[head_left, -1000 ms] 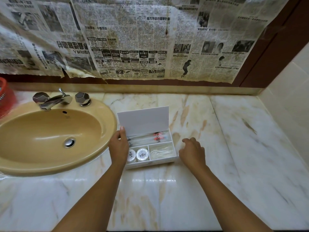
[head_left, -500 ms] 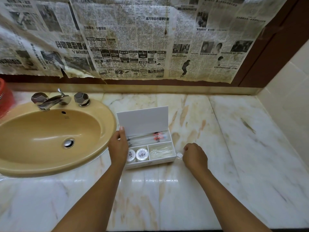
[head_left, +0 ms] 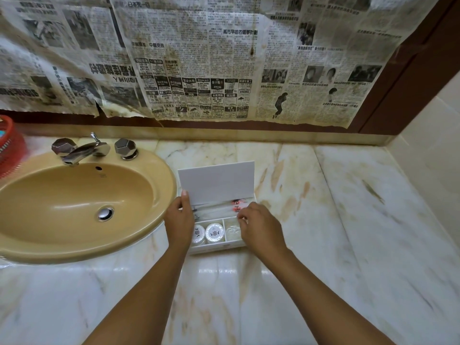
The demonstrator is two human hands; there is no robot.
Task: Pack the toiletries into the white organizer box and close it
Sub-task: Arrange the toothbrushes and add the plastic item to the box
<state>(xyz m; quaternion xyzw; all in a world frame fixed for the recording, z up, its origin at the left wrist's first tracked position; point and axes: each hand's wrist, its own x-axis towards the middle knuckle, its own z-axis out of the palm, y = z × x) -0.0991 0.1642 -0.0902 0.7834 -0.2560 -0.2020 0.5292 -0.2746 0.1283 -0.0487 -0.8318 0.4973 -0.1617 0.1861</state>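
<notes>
The white organizer box [head_left: 216, 247] stands on the marble counter beside the sink, its lid [head_left: 219, 181] raised upright. My left hand [head_left: 178, 225] grips the lid's left edge, thumb on its inner face. Two round white containers [head_left: 214, 232] fill the front left compartment. Clear packets [head_left: 231, 230] lie in the front right one, and long clear-wrapped items with red-orange ends [head_left: 236, 202] lie in the rear one. My right hand [head_left: 261, 227] hovers over the front right compartment, fingertips pinched on a small clear packet that is barely visible.
A tan sink [head_left: 74, 202] with a chrome faucet [head_left: 79, 149] lies left of the box. A red basket [head_left: 10, 145] sits at the far left edge. Old newspaper [head_left: 199, 58] covers the back wall, and a tiled wall [head_left: 435, 145] bounds the marble counter [head_left: 348, 220] on the right.
My right hand closed on something small on the counter right of the box, then moved left over the front right compartment. My left hand kept hold of the lid.
</notes>
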